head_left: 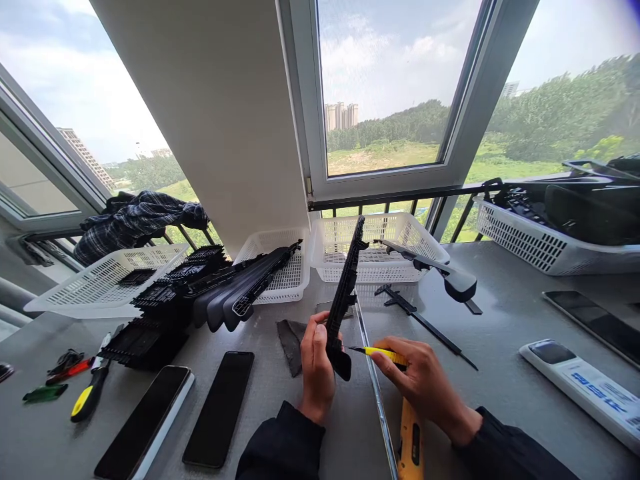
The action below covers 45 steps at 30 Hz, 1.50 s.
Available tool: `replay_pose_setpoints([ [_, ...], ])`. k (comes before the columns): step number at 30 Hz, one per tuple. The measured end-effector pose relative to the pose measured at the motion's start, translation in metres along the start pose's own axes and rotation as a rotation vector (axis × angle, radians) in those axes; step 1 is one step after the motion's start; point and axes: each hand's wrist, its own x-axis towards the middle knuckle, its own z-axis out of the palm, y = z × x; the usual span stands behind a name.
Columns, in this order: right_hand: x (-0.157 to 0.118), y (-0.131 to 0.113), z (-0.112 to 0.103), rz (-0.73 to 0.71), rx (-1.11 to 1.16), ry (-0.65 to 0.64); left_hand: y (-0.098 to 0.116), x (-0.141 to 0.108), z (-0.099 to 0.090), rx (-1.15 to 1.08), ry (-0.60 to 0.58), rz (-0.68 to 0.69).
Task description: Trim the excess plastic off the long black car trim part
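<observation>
My left hand [318, 363] is closed around the lower end of a long black plastic trim part [345, 293], which stands tilted upward over the table. In my right hand [425, 377] is a yellow utility knife [385, 353], its dark blade pointing left at the lower end of the black part. Whether the tip touches the part, I cannot tell. Beneath my right hand lies an orange-yellow tool [411, 440], partly hidden by the hand. A thin metal strip [376, 387] runs along the table between my hands. Behind my left hand is a dark cloth [290, 343].
Black plastic parts [250, 287] are stacked at the left, partly over a white basket [295, 253]. Another white basket [330, 270] holds up a grey-black part [457, 280]. Calipers [420, 320] lie to the right. Phones [220, 407], a yellow-black-handled tool [90, 397] and a white device [580, 380] lie around.
</observation>
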Motion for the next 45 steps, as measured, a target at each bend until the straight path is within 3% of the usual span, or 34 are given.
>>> replay_pose_setpoints([
  [26, 0.0, 0.002, 0.006, 0.022, 0.043, -0.002, 0.005, 0.006, 0.001, 0.064, 0.012, 0.033],
  [33, 0.003, 0.0, 0.003, 0.027, 0.031, 0.053, 0.004, 0.005, 0.001, -0.017, -0.139, -0.025],
  [45, 0.005, 0.001, -0.011, 0.019, -0.023, 0.041, 0.006, 0.009, -0.002, -0.005, -0.142, -0.013],
])
